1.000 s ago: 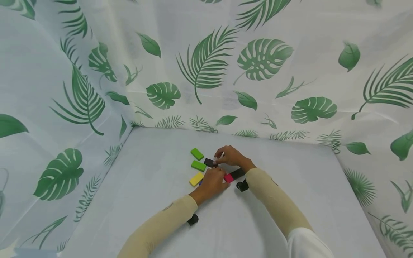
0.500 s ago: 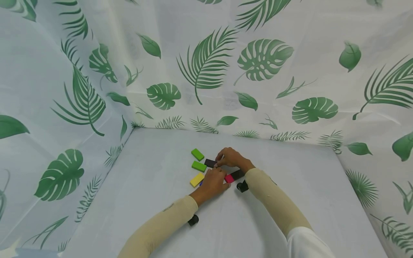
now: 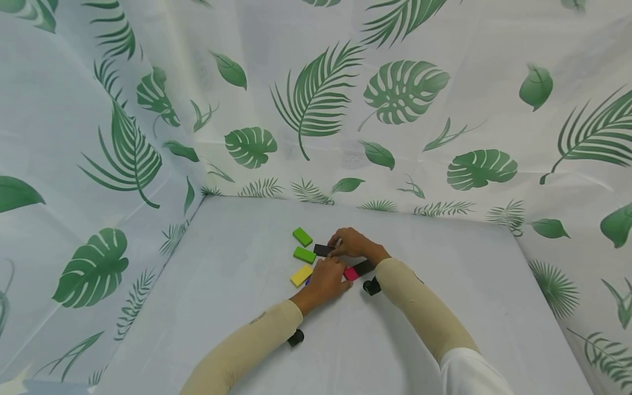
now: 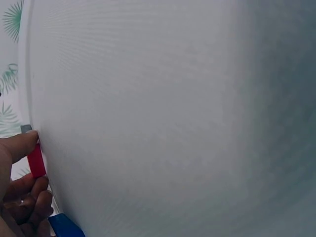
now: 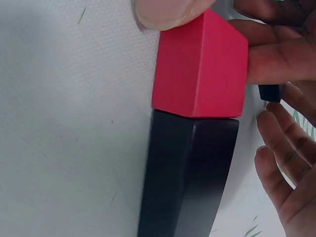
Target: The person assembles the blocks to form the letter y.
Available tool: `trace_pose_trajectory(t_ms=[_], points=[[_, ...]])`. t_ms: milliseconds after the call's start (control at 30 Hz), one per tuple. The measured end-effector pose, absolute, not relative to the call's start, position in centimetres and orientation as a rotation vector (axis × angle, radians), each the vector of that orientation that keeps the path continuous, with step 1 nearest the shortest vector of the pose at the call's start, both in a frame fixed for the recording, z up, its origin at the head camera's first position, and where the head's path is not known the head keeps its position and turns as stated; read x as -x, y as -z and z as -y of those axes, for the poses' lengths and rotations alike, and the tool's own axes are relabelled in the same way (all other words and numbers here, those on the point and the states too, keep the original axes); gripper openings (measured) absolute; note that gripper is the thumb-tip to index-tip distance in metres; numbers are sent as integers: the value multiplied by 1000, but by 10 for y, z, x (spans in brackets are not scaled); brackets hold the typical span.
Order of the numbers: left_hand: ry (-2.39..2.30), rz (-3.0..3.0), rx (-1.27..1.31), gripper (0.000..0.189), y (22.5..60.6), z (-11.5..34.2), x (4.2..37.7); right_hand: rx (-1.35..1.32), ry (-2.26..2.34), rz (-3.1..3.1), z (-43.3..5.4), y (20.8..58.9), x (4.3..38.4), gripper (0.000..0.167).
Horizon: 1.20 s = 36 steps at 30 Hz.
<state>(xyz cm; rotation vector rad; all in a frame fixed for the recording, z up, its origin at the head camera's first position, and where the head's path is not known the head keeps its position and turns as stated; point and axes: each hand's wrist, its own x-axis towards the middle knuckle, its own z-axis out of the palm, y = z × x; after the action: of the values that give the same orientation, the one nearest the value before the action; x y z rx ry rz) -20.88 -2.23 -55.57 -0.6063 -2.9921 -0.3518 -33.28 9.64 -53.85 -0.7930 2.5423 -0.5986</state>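
In the head view my left hand (image 3: pixel 325 278) pinches a red block (image 3: pixel 350 273) that lies end to end with a black block (image 3: pixel 364 267). The right wrist view shows the thumb on one side of the red block (image 5: pixel 200 69) and fingers on the other. My right hand (image 3: pixel 353 243) has thumb and fingertips around the right end of a second black block (image 3: pixel 323 250), just beyond my left knuckles. A blue block (image 4: pixel 66 226) sits beside my left fingers, mostly hidden by them in the head view.
Left of the hands lie two green blocks, a farther green block (image 3: pixel 302 236) and a nearer green block (image 3: pixel 304 254), plus a yellow block (image 3: pixel 301 275). All rest on a white table (image 3: pixel 237 263). Leaf-printed cloth (image 3: pixel 316 99) walls off the back and sides.
My right hand has shifted slightly toward me, and the second black block has turned a little, lying more level across the view. My left hand stays on the red block.
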Motion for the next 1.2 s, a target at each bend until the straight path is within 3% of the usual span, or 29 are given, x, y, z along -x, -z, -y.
trace_pose_trajectory(t_ms=[600,1200], points=[[359,2953,623,40,559,23,209,745,522,-2586,-98,539,331,32],[318,2965,603,42,562,20,211,755,718,-2542,-139,524,327,37]])
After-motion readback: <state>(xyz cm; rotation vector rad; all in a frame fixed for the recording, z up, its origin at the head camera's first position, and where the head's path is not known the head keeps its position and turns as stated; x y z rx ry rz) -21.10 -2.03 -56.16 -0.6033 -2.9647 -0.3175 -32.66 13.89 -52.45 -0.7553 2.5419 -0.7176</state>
